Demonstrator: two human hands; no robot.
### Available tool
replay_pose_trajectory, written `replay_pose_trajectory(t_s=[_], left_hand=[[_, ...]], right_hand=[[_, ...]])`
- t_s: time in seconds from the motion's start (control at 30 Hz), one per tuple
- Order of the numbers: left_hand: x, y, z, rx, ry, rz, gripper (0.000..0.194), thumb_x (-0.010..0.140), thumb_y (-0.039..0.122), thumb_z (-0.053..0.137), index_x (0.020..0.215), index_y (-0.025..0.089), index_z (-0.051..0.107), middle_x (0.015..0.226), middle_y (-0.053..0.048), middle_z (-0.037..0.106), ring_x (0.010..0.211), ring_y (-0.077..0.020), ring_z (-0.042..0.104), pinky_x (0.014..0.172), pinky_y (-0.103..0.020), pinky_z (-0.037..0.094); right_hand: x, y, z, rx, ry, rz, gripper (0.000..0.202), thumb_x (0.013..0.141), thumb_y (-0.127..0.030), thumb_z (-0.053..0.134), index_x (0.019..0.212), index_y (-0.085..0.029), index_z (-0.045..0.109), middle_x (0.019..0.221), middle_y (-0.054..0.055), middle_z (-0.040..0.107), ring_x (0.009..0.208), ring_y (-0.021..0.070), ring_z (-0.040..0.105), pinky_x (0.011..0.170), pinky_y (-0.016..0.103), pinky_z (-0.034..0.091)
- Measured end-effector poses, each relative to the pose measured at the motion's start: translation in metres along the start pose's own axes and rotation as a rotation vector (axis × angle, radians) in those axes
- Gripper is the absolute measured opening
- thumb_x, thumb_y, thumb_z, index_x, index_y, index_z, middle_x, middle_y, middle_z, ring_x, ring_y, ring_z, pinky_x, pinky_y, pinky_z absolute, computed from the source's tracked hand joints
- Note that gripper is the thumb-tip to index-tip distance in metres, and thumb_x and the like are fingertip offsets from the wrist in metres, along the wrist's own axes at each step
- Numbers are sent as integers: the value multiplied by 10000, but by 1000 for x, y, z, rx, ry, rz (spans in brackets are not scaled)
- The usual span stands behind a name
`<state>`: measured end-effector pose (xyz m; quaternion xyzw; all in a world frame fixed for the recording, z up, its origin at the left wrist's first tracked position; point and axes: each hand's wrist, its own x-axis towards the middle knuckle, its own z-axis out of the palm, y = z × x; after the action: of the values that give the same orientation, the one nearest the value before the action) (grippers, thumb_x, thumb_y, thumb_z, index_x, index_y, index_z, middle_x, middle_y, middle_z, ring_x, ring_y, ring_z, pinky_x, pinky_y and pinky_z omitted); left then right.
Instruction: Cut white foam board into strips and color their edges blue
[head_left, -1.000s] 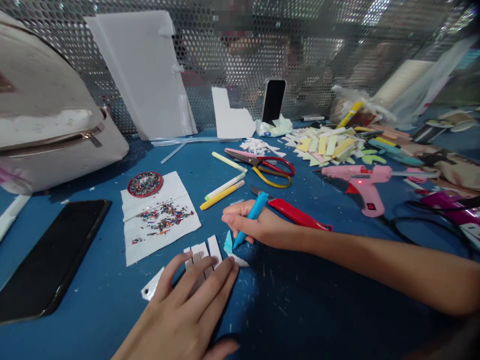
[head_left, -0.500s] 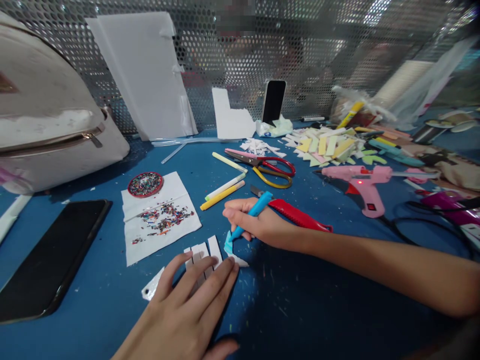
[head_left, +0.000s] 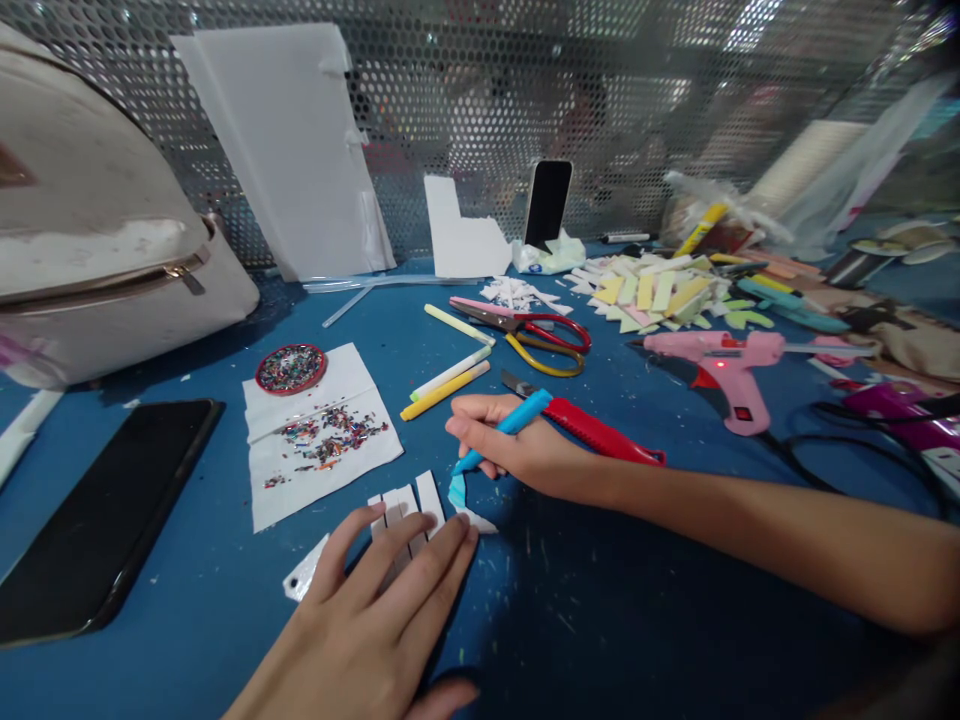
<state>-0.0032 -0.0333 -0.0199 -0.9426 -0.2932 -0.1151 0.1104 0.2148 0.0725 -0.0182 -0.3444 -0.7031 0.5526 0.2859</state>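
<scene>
My right hand grips a blue marker, its tip at the upper end of a small white piece that is coloured light blue there. Fingers of my left hand lie spread and flat, the index fingertip pressing on that piece. Under the same hand several white strips stick out side by side, partly covered. A white tag-like end with a hole shows left of them. Behind my right hand lies a red-handled utility knife, its blade out.
Beyond are yellow and green markers, scissors and cut paper strips. A pink glue gun with a lit light lies right. Left are a paper with beads, a red-rimmed dish, a phone and a bag.
The blue marker has tilted lower and its tip has shifted slightly up and left along the blue end of the piece. My left hand stays in place.
</scene>
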Motion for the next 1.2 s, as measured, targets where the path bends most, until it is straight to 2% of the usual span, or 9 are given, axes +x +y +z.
replay_pose_trajectory(t_s=[0.1, 0.53, 0.73, 0.8, 0.93, 1.2], left_hand=[[-2, -1, 0, -9, -14, -12, 596, 991, 618, 516, 1408, 199, 592, 1381, 3, 648, 1193, -244, 505, 1178, -405, 143], [1, 0, 4, 19, 16, 26, 644, 943, 633, 586, 1375, 157, 619, 1341, -42, 665, 1156, -272, 507, 1141, -429, 182], [2, 0, 0, 19, 22, 4, 596, 970, 618, 552, 1376, 186, 620, 1343, -25, 656, 1163, -254, 515, 1113, -383, 246], [1, 0, 0, 3, 11, -5, 586, 979, 611, 542, 1379, 190, 617, 1345, -17, 658, 1167, -248, 514, 1121, -382, 235], [1, 0, 2, -6, 12, 1, 591, 981, 601, 544, 1382, 173, 614, 1346, -26, 664, 1164, -257, 514, 1146, -407, 185], [-1, 0, 0, 2, 8, 5, 583, 987, 600, 534, 1375, 174, 620, 1359, -18, 664, 1165, -256, 508, 1170, -424, 130]], right_hand=[[0, -1, 0, -27, -26, 9, 442, 974, -465, 593, 653, -177, 494, 561, -68, 419, 498, 77, 409, 491, 228, 324], [0, -2, 0, -13, 23, 24, 447, 963, -492, 588, 659, -176, 502, 568, -68, 426, 478, 69, 403, 471, 227, 308], [0, -1, 0, -32, 40, 18, 433, 958, -494, 592, 675, -181, 496, 586, -63, 438, 497, 75, 420, 470, 222, 323], [0, -2, 1, -31, 34, 50, 451, 952, -518, 590, 667, -179, 502, 583, -61, 437, 486, 74, 406, 460, 224, 315], [1, -1, 1, -29, 54, 2, 446, 960, -507, 587, 671, -181, 490, 615, -59, 444, 505, 72, 429, 473, 218, 322], [2, 0, 1, -13, 54, 7, 458, 952, -522, 601, 666, -181, 494, 581, -68, 432, 480, 68, 410, 462, 223, 306]])
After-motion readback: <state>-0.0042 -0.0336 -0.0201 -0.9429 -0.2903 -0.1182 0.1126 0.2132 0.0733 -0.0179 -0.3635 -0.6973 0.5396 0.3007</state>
